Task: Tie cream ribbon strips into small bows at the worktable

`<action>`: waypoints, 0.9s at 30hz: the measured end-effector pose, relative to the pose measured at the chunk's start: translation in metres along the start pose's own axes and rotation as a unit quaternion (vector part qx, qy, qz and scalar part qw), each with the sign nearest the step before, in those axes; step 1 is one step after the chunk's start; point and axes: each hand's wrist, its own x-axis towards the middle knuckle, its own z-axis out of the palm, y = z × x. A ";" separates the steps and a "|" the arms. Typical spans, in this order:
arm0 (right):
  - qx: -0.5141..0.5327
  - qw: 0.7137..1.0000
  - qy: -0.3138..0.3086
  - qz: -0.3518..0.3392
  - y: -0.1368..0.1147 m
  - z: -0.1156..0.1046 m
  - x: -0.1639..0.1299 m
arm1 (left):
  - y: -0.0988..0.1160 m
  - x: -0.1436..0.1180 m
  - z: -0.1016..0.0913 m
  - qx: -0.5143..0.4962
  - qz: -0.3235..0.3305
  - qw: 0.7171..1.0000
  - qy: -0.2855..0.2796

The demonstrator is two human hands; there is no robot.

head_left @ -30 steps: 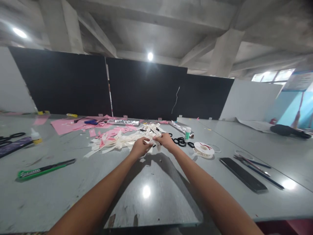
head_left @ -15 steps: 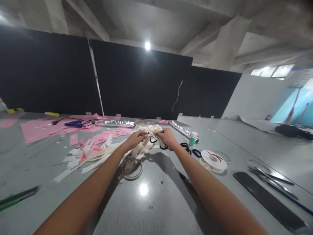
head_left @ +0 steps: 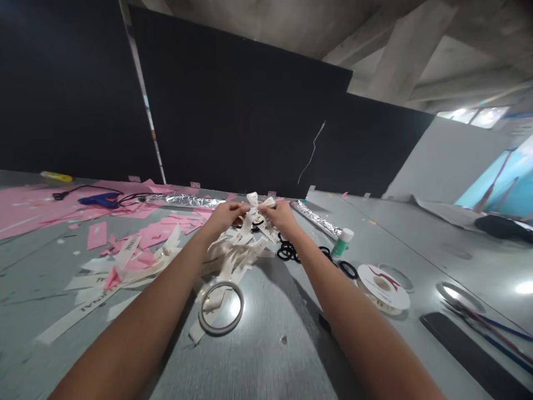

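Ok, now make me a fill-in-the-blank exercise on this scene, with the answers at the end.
The left hand and right hand hold ribbon shaped into a ____.
The tube has a green body and a ____ cap.
The design on the face of the spool is ____.
The spool lies nearer the person's ____ forearm.

Missing words: bow; white; red; right.

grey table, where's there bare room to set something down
The table has a mostly bare patch between the grey ring and right forearm, with one small scrap. Another lies right of the green-and-white tube, behind the white spool. Crowded: ribbon strips and black bands near the left hand and right hand, and pink scraps further left.
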 end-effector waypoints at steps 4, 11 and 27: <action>0.048 0.996 0.071 0.033 -0.002 -0.018 0.010 | 0.000 0.001 -0.028 -0.062 -0.003 0.993 0.102; 0.029 0.994 0.009 0.103 0.000 -0.035 0.032 | 0.002 0.002 -0.052 -0.245 -0.041 0.951 0.183; -0.457 0.882 -0.105 0.038 0.074 -0.034 0.078 | -0.003 0.010 -0.065 -0.228 -0.014 0.950 0.215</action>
